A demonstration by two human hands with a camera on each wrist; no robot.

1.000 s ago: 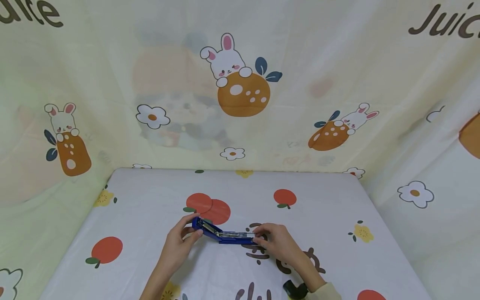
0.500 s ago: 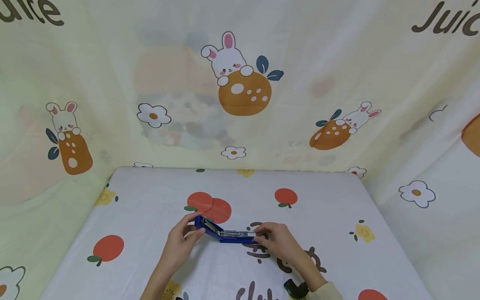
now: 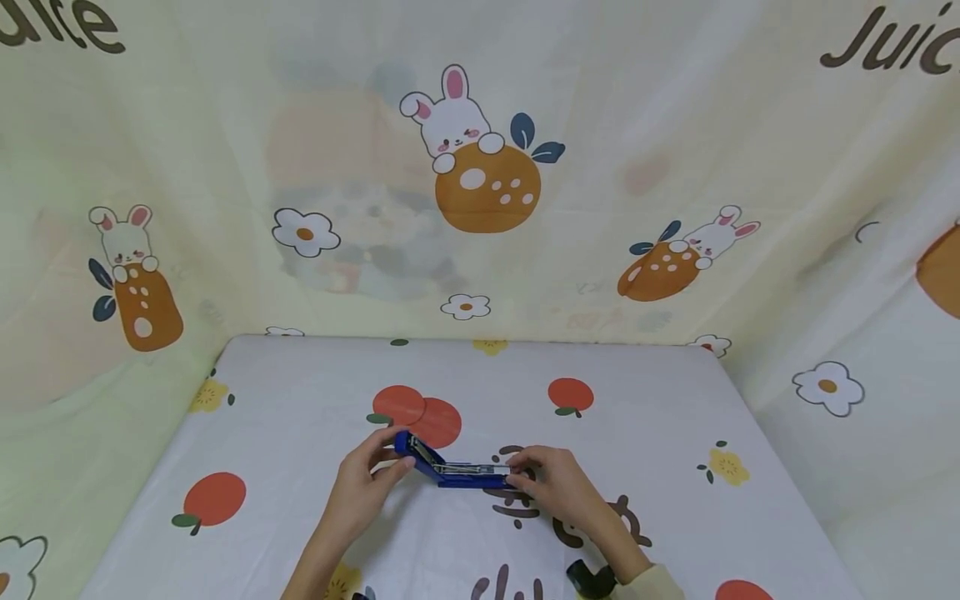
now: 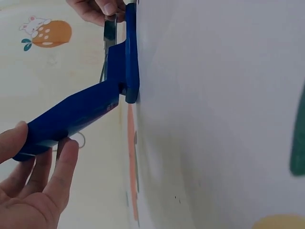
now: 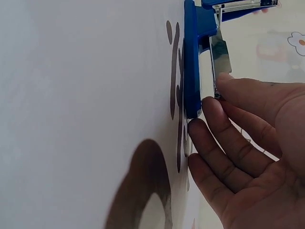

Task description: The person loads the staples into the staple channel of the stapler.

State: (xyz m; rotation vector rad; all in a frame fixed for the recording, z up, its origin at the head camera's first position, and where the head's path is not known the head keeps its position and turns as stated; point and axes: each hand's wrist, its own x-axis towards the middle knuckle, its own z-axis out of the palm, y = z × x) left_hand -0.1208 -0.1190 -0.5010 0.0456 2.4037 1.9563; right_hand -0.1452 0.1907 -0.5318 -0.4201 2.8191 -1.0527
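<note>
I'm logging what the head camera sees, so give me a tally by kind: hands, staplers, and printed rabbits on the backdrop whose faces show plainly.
Hands: 2 (left hand, right hand)
Staplers: 1 (blue stapler, hinged open)
Printed rabbits: 3 (left-side rabbit, middle rabbit, right-side rabbit)
Total: 6
</note>
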